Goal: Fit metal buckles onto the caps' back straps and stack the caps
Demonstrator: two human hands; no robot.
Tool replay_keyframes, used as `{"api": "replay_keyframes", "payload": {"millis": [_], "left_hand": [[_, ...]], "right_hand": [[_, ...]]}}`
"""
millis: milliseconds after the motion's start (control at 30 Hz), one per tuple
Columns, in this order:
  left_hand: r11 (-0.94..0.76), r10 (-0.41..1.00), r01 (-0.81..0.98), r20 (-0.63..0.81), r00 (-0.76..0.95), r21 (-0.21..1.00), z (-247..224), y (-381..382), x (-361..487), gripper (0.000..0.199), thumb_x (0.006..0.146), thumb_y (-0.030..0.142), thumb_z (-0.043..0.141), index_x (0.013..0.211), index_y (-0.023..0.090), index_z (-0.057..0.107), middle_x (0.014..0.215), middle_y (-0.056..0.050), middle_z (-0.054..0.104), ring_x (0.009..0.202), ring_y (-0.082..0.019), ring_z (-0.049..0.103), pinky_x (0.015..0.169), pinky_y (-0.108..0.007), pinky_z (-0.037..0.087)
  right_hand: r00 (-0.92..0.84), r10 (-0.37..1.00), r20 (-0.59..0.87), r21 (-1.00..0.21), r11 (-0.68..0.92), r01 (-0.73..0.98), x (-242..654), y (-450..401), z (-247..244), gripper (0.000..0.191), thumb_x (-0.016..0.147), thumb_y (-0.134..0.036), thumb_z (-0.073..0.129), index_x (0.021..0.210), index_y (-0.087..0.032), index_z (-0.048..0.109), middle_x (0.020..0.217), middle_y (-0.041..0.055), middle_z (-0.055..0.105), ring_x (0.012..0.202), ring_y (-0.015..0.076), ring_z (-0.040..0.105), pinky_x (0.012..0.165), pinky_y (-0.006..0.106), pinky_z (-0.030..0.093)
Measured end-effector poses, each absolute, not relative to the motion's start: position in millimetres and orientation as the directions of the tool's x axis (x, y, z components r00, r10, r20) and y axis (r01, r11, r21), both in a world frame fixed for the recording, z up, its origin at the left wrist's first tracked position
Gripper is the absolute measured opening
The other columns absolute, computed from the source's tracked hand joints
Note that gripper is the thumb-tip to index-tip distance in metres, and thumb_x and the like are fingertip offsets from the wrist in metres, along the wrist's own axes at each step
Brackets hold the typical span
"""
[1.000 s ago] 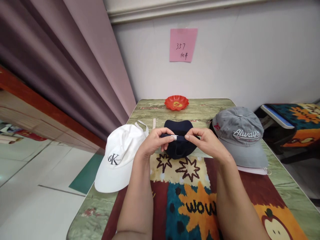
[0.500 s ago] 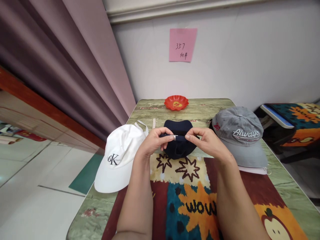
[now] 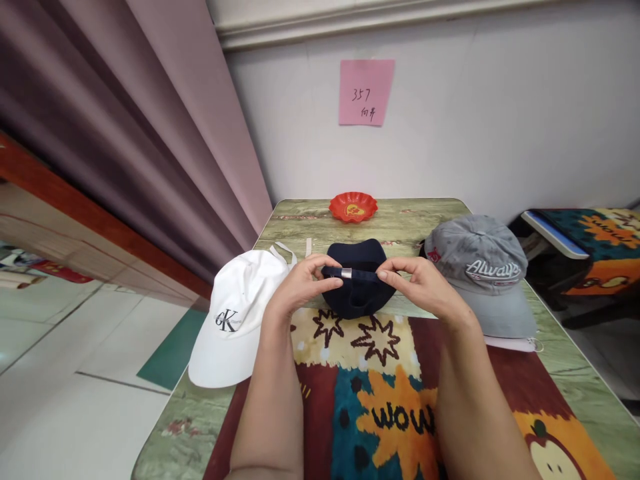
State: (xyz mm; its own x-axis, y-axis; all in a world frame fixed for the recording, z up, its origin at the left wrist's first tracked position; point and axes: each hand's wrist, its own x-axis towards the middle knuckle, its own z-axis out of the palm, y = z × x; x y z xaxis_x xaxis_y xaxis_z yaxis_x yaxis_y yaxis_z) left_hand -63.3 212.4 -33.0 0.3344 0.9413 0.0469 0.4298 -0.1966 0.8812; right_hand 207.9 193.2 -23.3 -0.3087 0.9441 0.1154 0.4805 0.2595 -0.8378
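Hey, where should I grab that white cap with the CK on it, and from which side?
I'd take the white cap by its brim, coming from your own side, thumb on top and fingers underneath. The brim points toward you and juts out flat from the rounded crown. Your left hand is nearest, but it's pinching the navy cap's strap.

Bare hands (image 3: 299, 287) and tapering forearms (image 3: 274, 400), perhaps a tiny mark (image 3: 469, 312) near the right wrist (image 3: 453, 317).

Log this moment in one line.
left hand: pinches strap | right hand: pinches same strap | dark cap: between white cap and gray cap | red dish: beyond
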Motion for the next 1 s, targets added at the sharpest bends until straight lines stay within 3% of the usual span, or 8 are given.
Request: {"api": "replay_keyframes", "payload": {"millis": [133,300,433,533,667,767,833,1000], "left_hand": [[-0.220,0.942,0.537,0.034,0.335,0.814,-38.7,215.0,-72.3,0.031,0.077,0.014,0.061,0.105,0.022,0.074,0.114,-0.005,0.066,0.091,-0.019,0.061,0.080,-0.030,0.047],[-0.296,0.937,0.599,0.105,0.334,0.744,-45.4,217.9,-68.1,0.030,0.072,0.007,0.057,0.093,0.022,0.072,0.111,-0.005,0.069,0.108,-0.025,0.061,0.100,-0.040,0.044],[-0.271,0.942,0.531,0.108,0.318,0.803,-39.4,215.5,-64.5,0.010,0.075,0.016,0.066,0.082,0.021,0.069,0.112,-0.005,0.071,0.111,-0.026,0.062,0.104,-0.042,0.043],[-0.198,0.949,0.325,0.097,0.301,0.925,-24.7,206.2,-63.7,0.007,0.079,0.026,0.071,0.084,0.021,0.069,0.110,-0.005,0.072,0.108,-0.024,0.065,0.101,-0.037,0.047],[-0.103,0.983,-0.166,0.126,0.133,0.981,-10.0,194.1,-61.6,0.033,0.072,0.038,0.082,0.098,0.022,0.070,0.093,-0.003,0.073,0.088,-0.020,0.069,0.082,-0.029,0.055],[-0.068,0.996,-0.359,0.085,0.032,0.931,-15.4,197.5,-54.5,0.038,0.074,0.044,0.078,0.105,0.024,0.070,0.096,-0.004,0.075,0.092,-0.022,0.072,0.079,-0.031,0.059],[-0.009,1.000,-0.394,0.017,0.017,0.919,-24.7,205.8,-46.2,0.033,0.082,0.047,0.068,0.106,0.024,0.070,0.100,-0.005,0.075,0.098,-0.025,0.072,0.080,-0.035,0.061],[0.083,0.996,-0.504,-0.082,0.024,0.860,-40.8,220.5,-26.0,0.040,0.093,0.054,0.052,0.115,0.025,0.069,0.113,-0.005,0.076,0.115,-0.027,0.068,0.090,-0.041,0.060]], "right_hand": [[-0.272,0.951,0.145,-0.826,0.267,0.496,224.7,198.8,-40.5,0.036,0.092,-0.021,0.045,0.112,-0.023,0.075,0.106,0.0053,0.077,0.105,0.0234,0.069,0.096,0.038,0.050],[-0.228,0.970,0.089,-0.586,0.236,0.775,228.4,206.2,-66.2,0.063,0.070,-0.002,0.058,0.122,-0.034,0.073,0.137,0.0040,0.066,0.125,0.0302,0.062,0.110,0.052,0.040],[-0.261,0.958,0.115,-0.591,0.277,0.757,217.7,208.7,-64.0,0.030,0.075,-0.011,0.067,0.094,-0.029,0.080,0.139,0.0074,0.064,0.128,0.0331,0.059,0.115,0.059,0.034],[-0.292,0.930,0.224,-0.779,0.351,0.520,217.1,204.3,-47.5,0.015,0.083,-0.025,0.069,0.093,-0.026,0.079,0.128,0.0064,0.071,0.124,0.0303,0.062,0.113,0.053,0.039],[-0.222,0.944,0.243,-0.963,0.262,0.058,219.7,188.9,-25.1,0.028,0.080,-0.042,0.078,0.100,-0.023,0.078,0.109,0.0060,0.078,0.108,0.0310,0.070,0.099,0.046,0.053],[-0.207,0.971,0.120,-0.977,0.078,-0.198,213.1,182.6,-19.6,0.038,0.076,-0.053,0.079,0.098,-0.022,0.077,0.100,0.0079,0.079,0.097,0.0322,0.073,0.087,0.046,0.059],[-0.175,0.983,0.049,-0.957,-0.003,-0.288,205.5,186.0,-21.8,0.043,0.077,-0.059,0.075,0.101,-0.023,0.075,0.102,0.0087,0.079,0.100,0.0330,0.074,0.088,0.047,0.059],[-0.038,0.999,0.038,-0.931,0.021,-0.365,194.9,208.0,-40.9,0.052,0.084,-0.064,0.060,0.115,-0.025,0.071,0.114,0.0092,0.077,0.120,0.0331,0.067,0.102,0.054,0.054]]}}
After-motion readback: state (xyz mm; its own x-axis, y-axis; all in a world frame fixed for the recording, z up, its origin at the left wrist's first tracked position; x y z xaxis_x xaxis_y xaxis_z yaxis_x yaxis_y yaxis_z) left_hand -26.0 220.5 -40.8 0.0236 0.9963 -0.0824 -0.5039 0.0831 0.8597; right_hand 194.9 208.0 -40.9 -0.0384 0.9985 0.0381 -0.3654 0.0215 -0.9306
